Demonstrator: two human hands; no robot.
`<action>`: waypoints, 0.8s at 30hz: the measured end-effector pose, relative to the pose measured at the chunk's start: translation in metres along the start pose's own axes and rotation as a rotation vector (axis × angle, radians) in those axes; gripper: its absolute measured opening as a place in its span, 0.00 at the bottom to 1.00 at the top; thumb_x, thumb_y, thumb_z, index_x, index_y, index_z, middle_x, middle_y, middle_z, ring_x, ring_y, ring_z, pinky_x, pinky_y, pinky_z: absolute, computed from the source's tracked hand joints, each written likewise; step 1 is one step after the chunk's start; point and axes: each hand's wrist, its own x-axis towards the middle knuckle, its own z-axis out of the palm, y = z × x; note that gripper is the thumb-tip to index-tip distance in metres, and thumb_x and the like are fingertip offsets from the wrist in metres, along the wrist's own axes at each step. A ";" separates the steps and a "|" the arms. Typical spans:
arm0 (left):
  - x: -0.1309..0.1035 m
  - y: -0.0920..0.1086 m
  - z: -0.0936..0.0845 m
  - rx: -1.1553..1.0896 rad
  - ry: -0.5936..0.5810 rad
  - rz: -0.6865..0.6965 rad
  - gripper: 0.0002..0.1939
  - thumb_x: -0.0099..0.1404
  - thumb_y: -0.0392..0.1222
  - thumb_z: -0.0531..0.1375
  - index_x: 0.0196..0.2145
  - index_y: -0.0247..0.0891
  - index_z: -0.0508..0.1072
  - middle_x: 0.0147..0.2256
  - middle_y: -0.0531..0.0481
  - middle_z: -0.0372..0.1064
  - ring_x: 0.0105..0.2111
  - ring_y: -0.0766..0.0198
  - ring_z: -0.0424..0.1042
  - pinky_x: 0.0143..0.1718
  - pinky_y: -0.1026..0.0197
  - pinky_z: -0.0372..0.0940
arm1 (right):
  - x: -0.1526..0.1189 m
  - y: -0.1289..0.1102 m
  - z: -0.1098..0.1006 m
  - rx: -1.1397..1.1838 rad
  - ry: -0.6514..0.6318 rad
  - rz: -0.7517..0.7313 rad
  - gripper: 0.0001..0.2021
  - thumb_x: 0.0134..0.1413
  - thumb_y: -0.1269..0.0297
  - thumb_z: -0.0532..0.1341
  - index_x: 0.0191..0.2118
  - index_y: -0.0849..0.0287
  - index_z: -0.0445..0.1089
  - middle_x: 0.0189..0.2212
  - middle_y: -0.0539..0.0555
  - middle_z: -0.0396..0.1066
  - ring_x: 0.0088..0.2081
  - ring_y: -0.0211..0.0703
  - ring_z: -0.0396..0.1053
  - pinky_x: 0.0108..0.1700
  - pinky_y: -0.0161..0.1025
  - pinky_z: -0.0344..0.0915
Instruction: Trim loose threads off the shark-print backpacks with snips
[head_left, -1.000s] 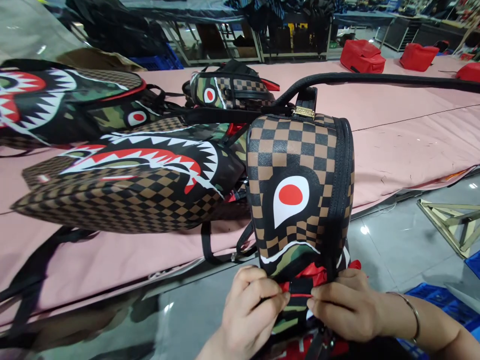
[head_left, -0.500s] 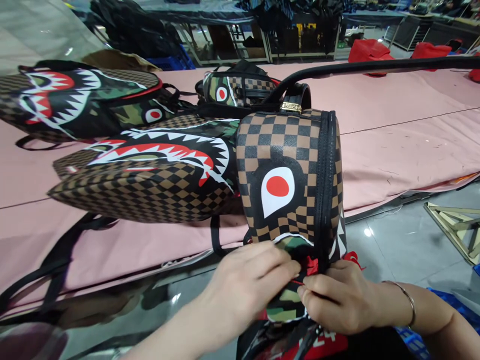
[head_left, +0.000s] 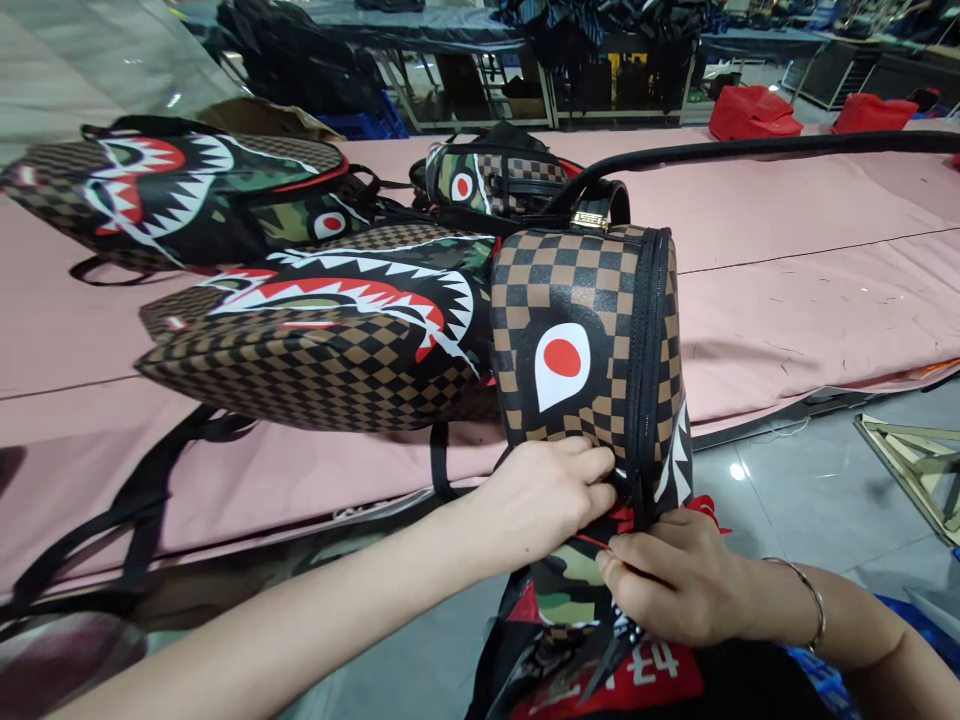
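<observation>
A brown-and-black checkered backpack [head_left: 577,275] with a red-and-white eye patch hangs over the near edge of the pink-covered table. My left hand [head_left: 559,495] is closed at its lower front, fingers bent against the fabric beside the black zipper [head_left: 647,340]. Close by on the right, my right hand [head_left: 671,575] pinches red-edged material at the zipper's lower end. Small pointed metal scissors [head_left: 611,660] jut out below my right hand. Camouflage fabric [head_left: 570,585] shows beneath both hands. What exactly lies between my left fingertips is hidden.
Two shark-mouth backpacks [head_left: 322,385] [head_left: 202,195] lie on the pink table cover [head_left: 795,285] to the left, and a smaller bag [head_left: 487,180] sits behind. A black strap crosses to the right. Red bundles [head_left: 754,112] stand at the far edge; a metal frame [head_left: 919,470] is on the floor.
My left hand has moved up along the backpack's lower front, showing more forearm. My right hand stays near the zipper end. The bags appear slightly further right in the view.
</observation>
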 end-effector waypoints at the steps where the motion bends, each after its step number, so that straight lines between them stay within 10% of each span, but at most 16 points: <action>1: 0.003 0.001 0.000 0.027 -0.008 0.045 0.07 0.60 0.37 0.54 0.25 0.38 0.69 0.28 0.52 0.65 0.26 0.64 0.63 0.22 0.61 0.54 | 0.000 0.000 0.000 0.009 -0.001 0.003 0.07 0.50 0.77 0.58 0.24 0.62 0.63 0.19 0.47 0.66 0.17 0.32 0.57 0.17 0.33 0.53; 12: 0.021 -0.003 0.002 0.137 -0.071 0.319 0.08 0.57 0.31 0.52 0.22 0.36 0.66 0.22 0.50 0.61 0.19 0.64 0.58 0.18 0.59 0.51 | -0.001 0.005 -0.005 0.091 -0.056 0.050 0.10 0.55 0.78 0.52 0.26 0.65 0.67 0.21 0.52 0.69 0.20 0.34 0.63 0.20 0.33 0.57; 24: -0.064 -0.004 -0.017 -0.418 0.203 -0.047 0.15 0.67 0.38 0.43 0.25 0.37 0.62 0.22 0.52 0.58 0.21 0.68 0.58 0.22 0.65 0.56 | -0.011 0.010 -0.010 0.087 -0.078 0.102 0.05 0.54 0.76 0.55 0.30 0.66 0.67 0.25 0.54 0.71 0.23 0.34 0.65 0.20 0.32 0.59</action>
